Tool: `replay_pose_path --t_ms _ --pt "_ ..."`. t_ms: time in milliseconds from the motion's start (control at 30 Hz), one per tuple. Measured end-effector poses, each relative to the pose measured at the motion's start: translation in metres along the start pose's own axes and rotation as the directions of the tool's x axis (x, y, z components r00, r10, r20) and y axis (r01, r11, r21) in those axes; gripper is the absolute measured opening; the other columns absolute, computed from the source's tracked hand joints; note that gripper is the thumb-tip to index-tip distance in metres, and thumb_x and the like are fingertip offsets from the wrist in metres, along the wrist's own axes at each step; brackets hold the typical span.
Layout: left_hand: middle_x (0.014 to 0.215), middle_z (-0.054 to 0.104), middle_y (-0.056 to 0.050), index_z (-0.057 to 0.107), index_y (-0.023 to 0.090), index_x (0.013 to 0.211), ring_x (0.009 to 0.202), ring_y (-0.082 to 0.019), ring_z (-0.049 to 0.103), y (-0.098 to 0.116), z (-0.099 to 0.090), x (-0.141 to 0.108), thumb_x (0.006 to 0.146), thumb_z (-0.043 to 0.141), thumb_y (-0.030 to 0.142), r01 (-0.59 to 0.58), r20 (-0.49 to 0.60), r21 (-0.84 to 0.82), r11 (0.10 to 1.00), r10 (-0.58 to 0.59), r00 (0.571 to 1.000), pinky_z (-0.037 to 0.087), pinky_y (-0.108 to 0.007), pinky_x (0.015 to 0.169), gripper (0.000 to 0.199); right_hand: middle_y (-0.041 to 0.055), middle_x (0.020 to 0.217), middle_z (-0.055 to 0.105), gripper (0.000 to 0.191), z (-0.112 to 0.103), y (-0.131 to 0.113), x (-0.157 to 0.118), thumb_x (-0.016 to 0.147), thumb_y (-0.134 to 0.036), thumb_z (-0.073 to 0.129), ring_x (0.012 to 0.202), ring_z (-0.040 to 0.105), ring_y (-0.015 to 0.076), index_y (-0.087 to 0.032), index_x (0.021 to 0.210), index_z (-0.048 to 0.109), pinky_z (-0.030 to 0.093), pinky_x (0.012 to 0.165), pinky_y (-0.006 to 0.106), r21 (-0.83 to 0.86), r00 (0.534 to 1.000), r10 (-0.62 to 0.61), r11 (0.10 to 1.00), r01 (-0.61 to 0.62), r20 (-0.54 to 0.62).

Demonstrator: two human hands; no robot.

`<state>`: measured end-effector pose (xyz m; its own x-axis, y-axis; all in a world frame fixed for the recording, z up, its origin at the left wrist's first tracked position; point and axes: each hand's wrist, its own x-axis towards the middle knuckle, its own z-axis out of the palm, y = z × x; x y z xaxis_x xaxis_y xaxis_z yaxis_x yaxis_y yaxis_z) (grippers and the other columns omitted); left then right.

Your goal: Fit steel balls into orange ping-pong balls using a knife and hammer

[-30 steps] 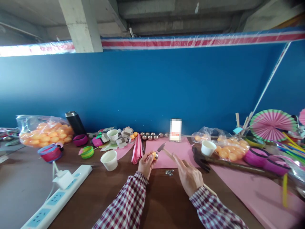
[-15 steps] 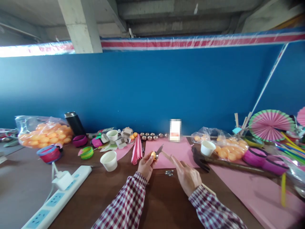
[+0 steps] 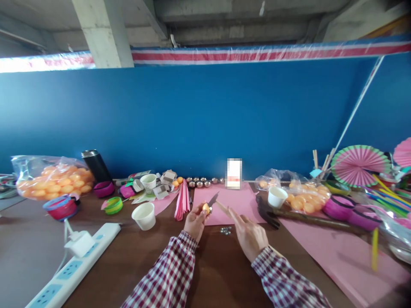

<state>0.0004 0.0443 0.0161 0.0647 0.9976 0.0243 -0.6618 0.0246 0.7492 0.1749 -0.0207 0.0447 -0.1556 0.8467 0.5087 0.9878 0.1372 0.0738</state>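
1. Centrally, just below the middle of the frame, the left hand (image 3: 195, 223) pinches a small orange ball (image 3: 206, 208) between its fingers; a shiny silver part shows at the ball's right side.
2. Right of it, the right hand (image 3: 251, 234) grips a wooden-handled tool (image 3: 224, 208), its fingers closed on the pale handle. The dark, pointed metal end is beside the ball; whether they touch, I cannot tell.
3. Behind the hands, a pink sheet (image 3: 240, 196) lies on the brown counter (image 3: 221, 273). A little cluster of silvery pieces (image 3: 225, 231) sits between the wrists.
4. Along the sheet's far edge, left of a blurred white card (image 3: 234, 173), is a group of shiny metal balls (image 3: 199, 184).
5. Left of centre are a white paper cup (image 3: 144, 216) and folded pink strips (image 3: 182, 202); at the far left, a clear bag of orange balls (image 3: 54, 182) and, lower down, a white power strip (image 3: 73, 267).
6. On the right, a large dark-headed hammer (image 3: 266, 212) lies near another white cup (image 3: 277, 197).
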Motion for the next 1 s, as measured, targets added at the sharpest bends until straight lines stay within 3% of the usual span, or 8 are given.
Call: replay_pose_path --t_ms 200,400,700,1000 --pt "0.088 0.062 -0.005 0.060 0.014 0.095 0.077 -0.011 0.056 0.0023 0.0015 -0.0021 0.060 0.066 0.012 -0.006 0.015 0.005 1.000 0.006 1.000 0.043 -0.022 0.071 0.035 -0.0010 0.075 0.059 0.049 -0.0025 0.0007 0.0004 0.083 -0.020 0.036 0.056 0.055 0.0082 -0.029 0.130 0.024 0.034 0.049 0.019 0.043 0.998 0.044 0.998 -0.042 -0.048" --pt "0.083 0.063 -0.005 0.060 0.015 0.098 0.076 -0.010 0.057 0.0017 0.0038 -0.0061 0.061 0.066 0.014 0.079 0.105 -0.045 0.996 -0.074 0.992 0.041 -0.024 0.075 0.037 -0.0021 0.073 0.059 0.053 -0.0005 -0.0037 -0.0017 0.082 -0.020 0.039 0.050 0.052 0.0082 -0.032 0.130 0.021 0.031 0.045 0.020 -0.028 1.000 0.017 0.999 -0.018 -0.015" --pt "0.083 0.063 -0.005 0.059 0.015 0.098 0.075 -0.010 0.058 0.0012 0.0001 -0.0026 0.063 0.065 0.015 0.044 0.066 -0.058 0.997 -0.040 0.997 0.043 -0.024 0.074 0.036 -0.0020 0.073 0.058 0.052 -0.0010 0.0013 -0.0006 0.083 -0.020 0.038 0.053 0.053 0.0085 -0.031 0.130 0.021 0.033 0.047 0.020 -0.004 0.998 0.030 1.000 -0.030 -0.048" --pt "0.090 0.064 -0.012 0.058 0.010 0.091 0.085 -0.017 0.060 0.0049 0.0014 -0.0045 0.072 0.057 0.018 0.133 0.064 -0.153 0.979 -0.125 0.990 0.043 -0.029 0.082 0.021 -0.0020 0.072 0.058 0.052 0.0019 -0.0013 -0.0014 0.083 -0.020 0.037 0.052 0.052 0.0082 -0.031 0.131 0.019 0.032 0.047 0.020 -0.009 0.999 0.003 1.000 -0.004 -0.052"
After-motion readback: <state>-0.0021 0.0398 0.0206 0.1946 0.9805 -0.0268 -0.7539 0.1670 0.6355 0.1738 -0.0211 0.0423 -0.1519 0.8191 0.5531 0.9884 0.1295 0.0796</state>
